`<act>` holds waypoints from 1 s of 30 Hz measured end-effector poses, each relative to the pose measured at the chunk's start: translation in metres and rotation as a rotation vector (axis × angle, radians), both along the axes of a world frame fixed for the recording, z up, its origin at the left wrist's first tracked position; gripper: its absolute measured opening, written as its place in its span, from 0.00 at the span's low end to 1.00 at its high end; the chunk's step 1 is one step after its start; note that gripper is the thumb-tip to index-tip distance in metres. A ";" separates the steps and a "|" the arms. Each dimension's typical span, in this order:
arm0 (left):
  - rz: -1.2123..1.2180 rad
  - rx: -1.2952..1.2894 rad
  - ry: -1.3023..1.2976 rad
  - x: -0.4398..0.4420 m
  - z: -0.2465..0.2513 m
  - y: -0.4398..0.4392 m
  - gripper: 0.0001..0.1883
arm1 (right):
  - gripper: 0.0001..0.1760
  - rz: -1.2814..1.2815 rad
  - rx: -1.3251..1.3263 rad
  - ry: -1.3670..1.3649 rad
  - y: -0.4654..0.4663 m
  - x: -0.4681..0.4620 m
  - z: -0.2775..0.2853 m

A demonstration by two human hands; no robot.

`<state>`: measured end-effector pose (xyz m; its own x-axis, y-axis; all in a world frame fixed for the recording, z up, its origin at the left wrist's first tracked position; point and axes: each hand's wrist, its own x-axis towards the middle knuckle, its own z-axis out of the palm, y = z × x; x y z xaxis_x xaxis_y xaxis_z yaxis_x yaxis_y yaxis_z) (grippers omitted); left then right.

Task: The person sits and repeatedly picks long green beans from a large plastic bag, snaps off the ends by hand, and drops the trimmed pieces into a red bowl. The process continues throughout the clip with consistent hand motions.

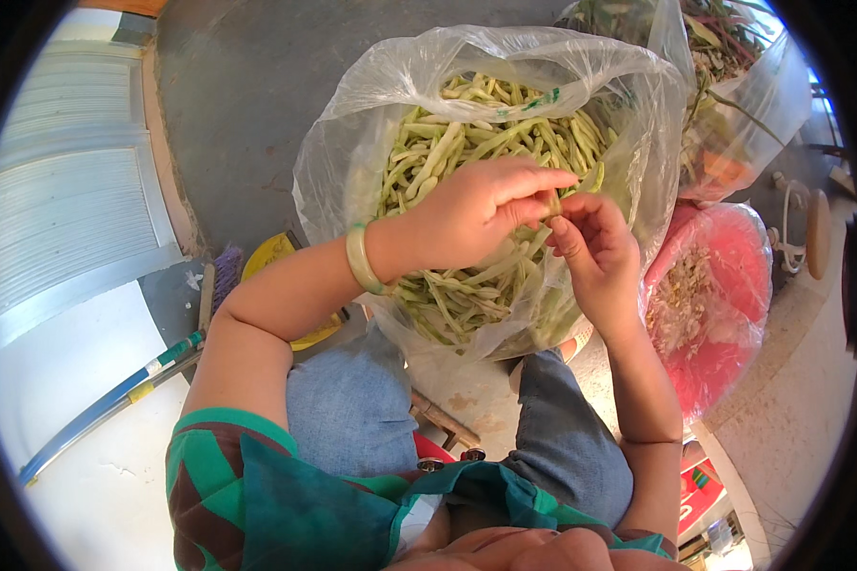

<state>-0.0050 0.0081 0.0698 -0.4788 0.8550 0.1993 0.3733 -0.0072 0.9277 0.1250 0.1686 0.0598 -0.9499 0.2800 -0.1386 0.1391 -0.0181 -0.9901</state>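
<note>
A large clear plastic bag (371, 86) full of pale green bean pods (435, 160) stands open in front of me. Over its middle, my left hand (475, 210), with a pale bangle (361, 258) on the wrist, reaches in from the left. My right hand (596, 246) meets it above the bag's right part. The fingertips of both hands pinch a small piece of bean pod (555, 205) between them; the fingers partly hide it.
At the right, a pink basin (739, 264) lined with clear plastic holds shelled pieces. Behind it stands a clear bag (785, 93) of plant scraps. A yellow dustpan (268, 253), purple broom bristles (226, 275) and long poles (114, 403) lie at the left.
</note>
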 end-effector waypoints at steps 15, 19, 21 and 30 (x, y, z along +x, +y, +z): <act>-0.113 -0.151 0.122 0.026 -0.009 -0.012 0.07 | 0.10 0.238 0.144 -0.145 0.011 0.020 -0.009; -0.140 -0.231 0.160 0.035 -0.013 -0.014 0.08 | 0.09 0.094 -0.166 -0.166 -0.003 0.027 -0.014; -0.146 -0.259 0.108 0.039 -0.010 -0.014 0.08 | 0.06 0.151 -0.028 -0.177 0.000 0.030 -0.016; -0.087 -0.152 0.422 0.049 -0.026 -0.011 0.07 | 0.05 -0.002 0.123 -0.060 -0.010 0.033 -0.024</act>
<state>0.0442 -0.0027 0.0434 -0.3080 0.9229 0.2309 0.7232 0.0694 0.6872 0.1579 0.1587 0.0353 -0.9406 0.2999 -0.1593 0.1978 0.1025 -0.9749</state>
